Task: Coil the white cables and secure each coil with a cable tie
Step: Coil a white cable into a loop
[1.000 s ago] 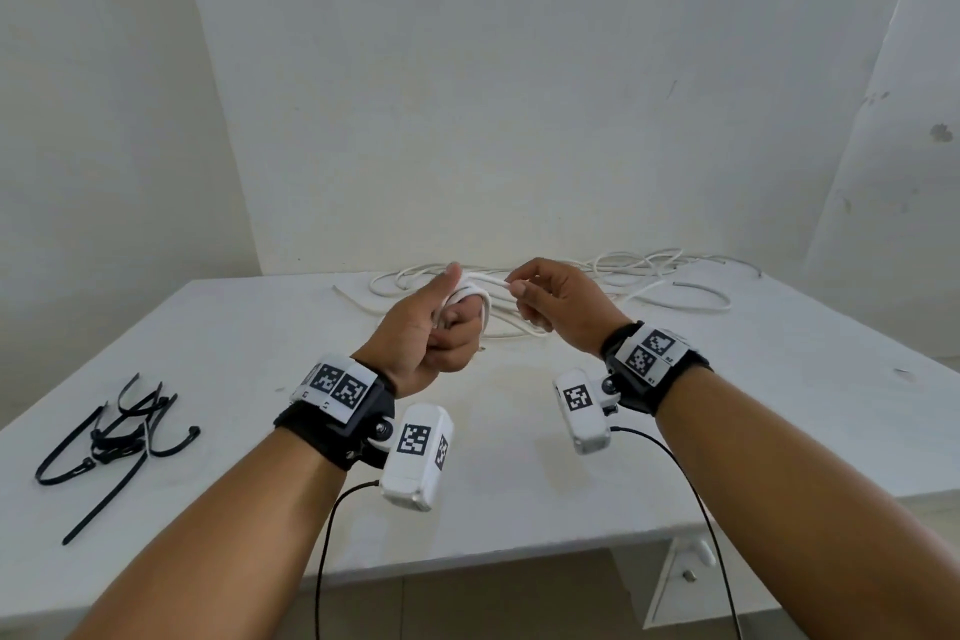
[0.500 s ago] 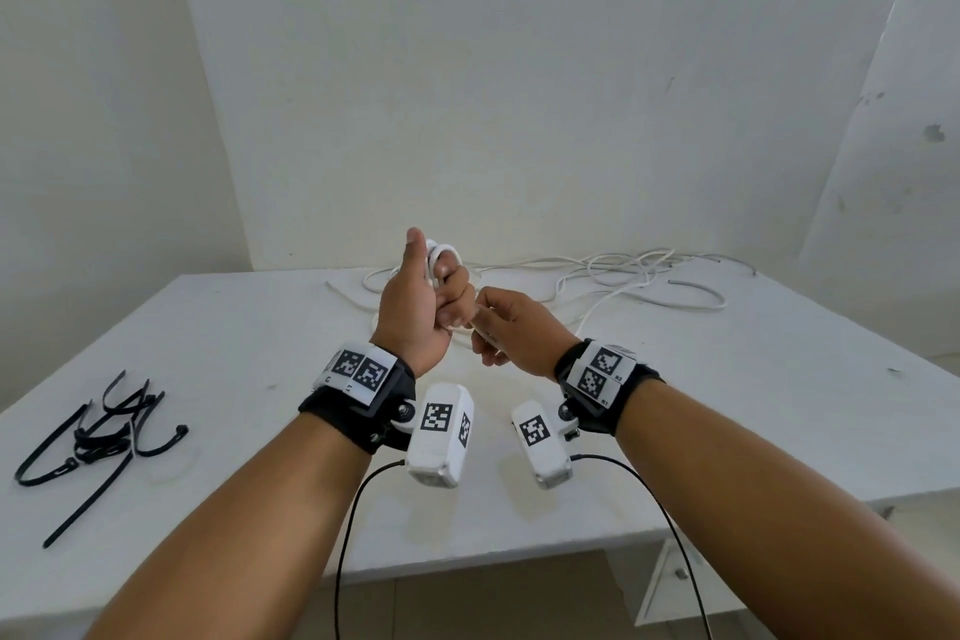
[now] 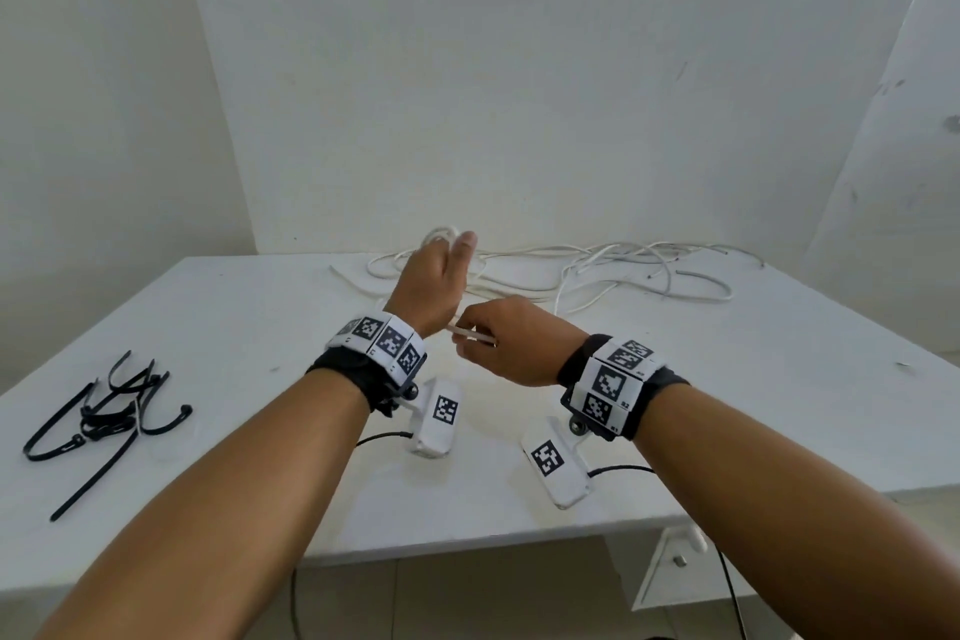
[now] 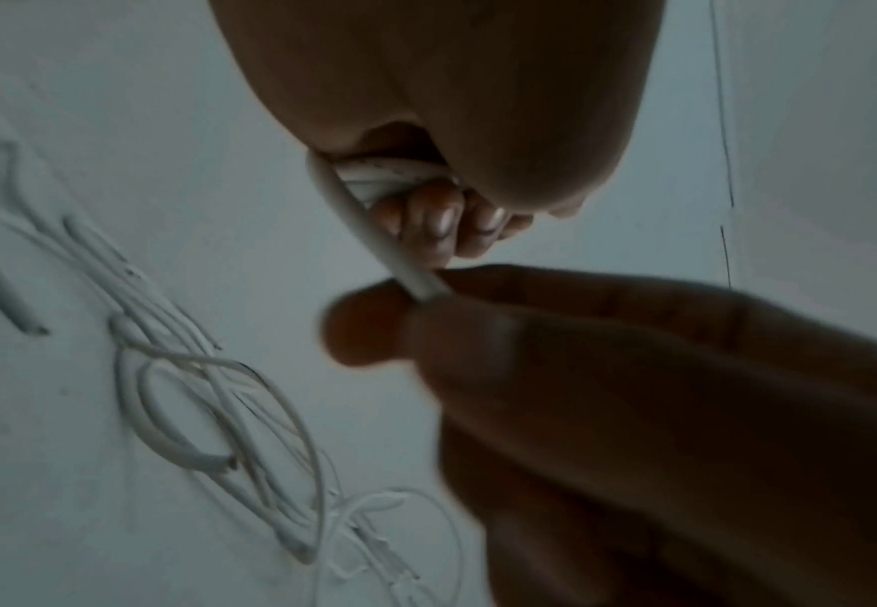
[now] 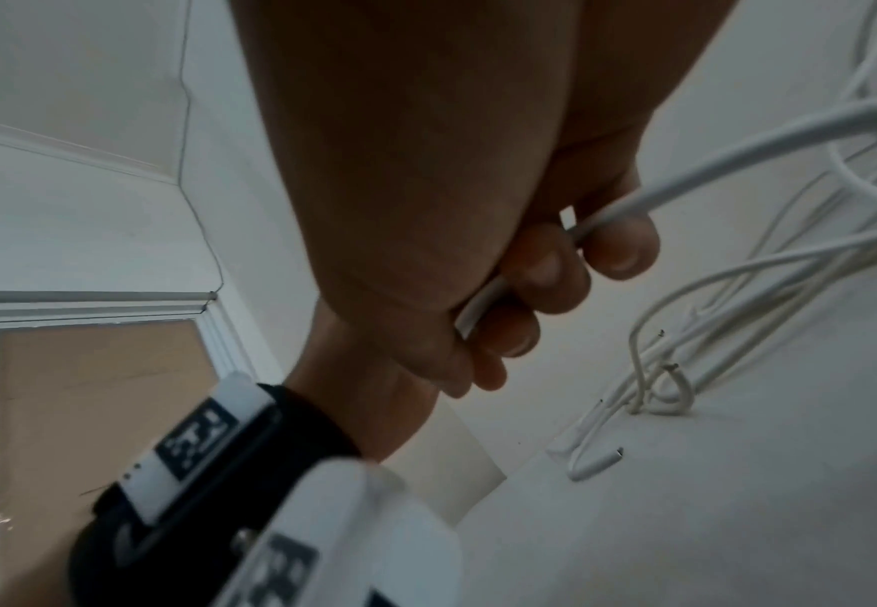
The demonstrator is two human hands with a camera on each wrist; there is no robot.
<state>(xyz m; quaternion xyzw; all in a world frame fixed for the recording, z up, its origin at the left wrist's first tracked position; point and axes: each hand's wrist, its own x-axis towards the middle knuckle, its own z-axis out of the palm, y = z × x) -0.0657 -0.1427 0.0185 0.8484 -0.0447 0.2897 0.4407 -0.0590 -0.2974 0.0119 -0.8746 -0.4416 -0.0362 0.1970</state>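
Both hands grip one round white cable (image 3: 470, 334): left hand (image 3: 434, 283) curled around its small coil, right hand (image 3: 511, 346) pinching it. Black cable ties (image 3: 104, 418) lie left on my worktop (image 3: 260, 327).

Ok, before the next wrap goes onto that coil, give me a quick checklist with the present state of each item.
1. Left hand grips the coil already wound: ok, loops sit inside its curled fingers.
2. Right hand pinches the free strand: ok.
3. Strand runs unbroken from the coil to the right hand: ok in the left wrist view.
4. Slack left in the loose white cables on the table: ok, though which strand feeds the coil, cannot tell.
5. Black cable ties ready at the left edge of the table: ok, untouched.
6. Loop count: cannot tell.
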